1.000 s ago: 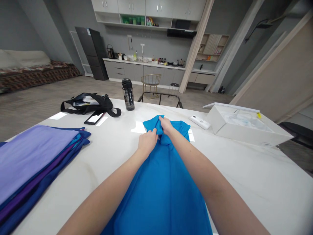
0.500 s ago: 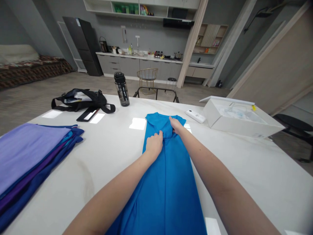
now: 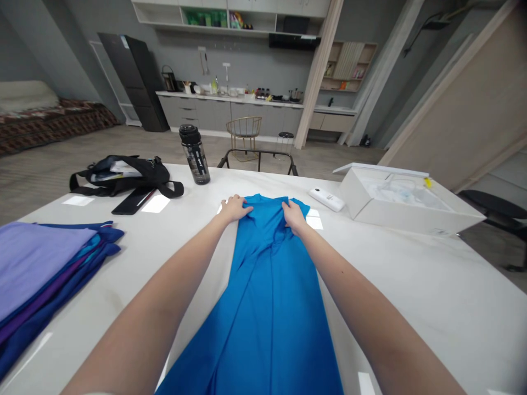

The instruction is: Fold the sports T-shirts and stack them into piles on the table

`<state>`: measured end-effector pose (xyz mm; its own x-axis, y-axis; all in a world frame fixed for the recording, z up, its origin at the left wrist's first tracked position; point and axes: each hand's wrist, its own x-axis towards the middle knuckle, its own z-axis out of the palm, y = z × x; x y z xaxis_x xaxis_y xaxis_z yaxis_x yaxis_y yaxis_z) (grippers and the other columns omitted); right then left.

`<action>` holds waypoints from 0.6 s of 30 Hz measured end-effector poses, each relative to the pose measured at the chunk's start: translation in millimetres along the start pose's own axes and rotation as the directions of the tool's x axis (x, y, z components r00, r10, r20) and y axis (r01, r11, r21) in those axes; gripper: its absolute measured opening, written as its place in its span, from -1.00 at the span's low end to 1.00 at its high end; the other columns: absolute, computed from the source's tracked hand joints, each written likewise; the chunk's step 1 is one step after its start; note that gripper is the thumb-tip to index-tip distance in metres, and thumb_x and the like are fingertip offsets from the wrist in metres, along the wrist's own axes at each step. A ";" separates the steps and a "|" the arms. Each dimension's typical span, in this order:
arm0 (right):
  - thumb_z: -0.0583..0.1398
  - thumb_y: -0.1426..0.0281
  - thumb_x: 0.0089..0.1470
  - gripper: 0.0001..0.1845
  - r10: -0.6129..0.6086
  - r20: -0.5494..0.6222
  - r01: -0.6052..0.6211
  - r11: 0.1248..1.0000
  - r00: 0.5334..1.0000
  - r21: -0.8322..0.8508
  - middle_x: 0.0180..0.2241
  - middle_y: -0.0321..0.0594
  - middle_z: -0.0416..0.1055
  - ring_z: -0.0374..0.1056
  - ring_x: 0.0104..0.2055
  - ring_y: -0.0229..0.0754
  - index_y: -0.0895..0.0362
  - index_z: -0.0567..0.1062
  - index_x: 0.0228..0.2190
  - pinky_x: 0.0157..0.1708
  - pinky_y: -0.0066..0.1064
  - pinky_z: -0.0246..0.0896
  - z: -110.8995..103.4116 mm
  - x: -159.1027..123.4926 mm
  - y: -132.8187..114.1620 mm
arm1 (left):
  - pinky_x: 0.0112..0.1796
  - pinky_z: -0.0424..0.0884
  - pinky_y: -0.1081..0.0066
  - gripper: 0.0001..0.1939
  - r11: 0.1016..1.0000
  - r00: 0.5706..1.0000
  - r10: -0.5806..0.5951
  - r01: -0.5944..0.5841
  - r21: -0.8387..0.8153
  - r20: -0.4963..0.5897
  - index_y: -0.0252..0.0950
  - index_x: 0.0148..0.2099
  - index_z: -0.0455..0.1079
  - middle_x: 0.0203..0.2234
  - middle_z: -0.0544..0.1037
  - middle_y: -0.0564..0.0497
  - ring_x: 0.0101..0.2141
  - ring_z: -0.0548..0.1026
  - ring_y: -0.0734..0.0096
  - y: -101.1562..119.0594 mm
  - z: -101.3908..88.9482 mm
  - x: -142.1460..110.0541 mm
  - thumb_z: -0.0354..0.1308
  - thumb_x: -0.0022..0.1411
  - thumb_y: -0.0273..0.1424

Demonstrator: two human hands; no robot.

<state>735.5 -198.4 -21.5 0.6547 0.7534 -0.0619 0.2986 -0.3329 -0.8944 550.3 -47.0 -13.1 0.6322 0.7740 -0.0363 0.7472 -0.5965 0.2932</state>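
Observation:
A bright blue garment [image 3: 267,307] lies lengthwise on the white table, its narrower end away from me and its near part running out of view. My left hand [image 3: 235,208] is at the far left corner, fingers and thumb closed on the cloth there. Across from it, my right hand [image 3: 293,216] pinches the fabric near the far right corner, its fingertips partly hidden in the folds. Between and just below the hands the cloth is bunched in creases. To the left lies a stack of folded clothes [image 3: 45,247], lilac on top with purple and dark blue layers beneath.
A black bag [image 3: 127,174], a dark phone [image 3: 134,201] and a black-lidded bottle [image 3: 194,156] stand or lie at the table's back left. An open white box [image 3: 403,216] and a white handheld device [image 3: 327,199] are at the right. Beyond the table is a chair [image 3: 259,153].
My left hand has moved from the middle of the garment out to its far left corner. My right hand stays near the far right, and the cloth between them has become creased.

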 end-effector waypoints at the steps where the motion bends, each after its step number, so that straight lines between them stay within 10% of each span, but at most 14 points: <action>1: 0.02 0.19 0.32 -0.56 0.011 -0.004 -0.011 1.000 1.000 -0.024 -0.14 -0.10 0.57 0.47 -0.16 -0.04 0.09 0.50 0.07 -0.12 -0.25 0.38 -0.4 1.6 2.7 | 0.15 0.18 -0.08 -0.52 1.000 1.000 0.007 -0.007 -0.006 -0.002 -0.19 0.04 0.48 0.10 0.47 -0.19 0.16 0.35 -0.08 -4.2 0.1 8.1 0.10 0.24 0.00; 5: 0.05 0.20 0.32 -0.51 0.007 -0.060 -0.011 0.997 0.998 -0.075 0.10 -0.01 0.47 0.36 0.15 0.01 0.12 0.44 0.17 0.17 -0.23 0.19 -3.8 5.5 10.0 | 0.05 0.27 0.07 -0.72 0.989 0.995 0.099 -0.096 -0.111 0.015 -0.22 -0.26 0.49 -0.24 0.59 -0.07 -0.07 0.47 0.07 -11.5 -4.2 31.3 0.19 0.18 -0.11; 11: -0.06 0.30 0.38 -0.58 -0.060 -0.042 0.039 0.922 0.997 -0.385 0.07 0.03 0.48 0.37 0.15 0.06 0.16 0.51 0.00 0.14 -0.23 0.19 -13.4 10.5 0.6 | -0.30 0.37 0.40 -0.70 0.785 0.972 0.210 -0.234 -0.573 -0.110 -0.27 -0.20 0.45 -0.41 0.53 0.03 -0.38 0.46 0.37 -7.3 -4.3 67.9 0.26 0.12 -0.17; 18: -0.07 0.25 0.40 -0.57 0.004 -0.029 -0.021 0.779 1.000 -0.627 -0.02 0.09 0.52 0.44 0.05 0.12 0.15 0.48 0.02 0.00 -0.16 0.26 -11.8 9.6 -9.4 | -0.05 0.35 0.27 -0.76 0.972 0.975 0.216 -0.219 -0.085 -0.043 -0.15 -0.05 0.52 -0.13 0.61 -0.05 -0.07 0.52 0.14 5.2 11.5 87.0 0.20 0.27 -0.24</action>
<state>747.1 -194.7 -8.5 0.6758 0.7352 -0.0520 0.6539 -0.6307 -0.4179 611.5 14.8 -25.8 0.7692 0.6353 0.0688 0.5704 -0.7311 0.3743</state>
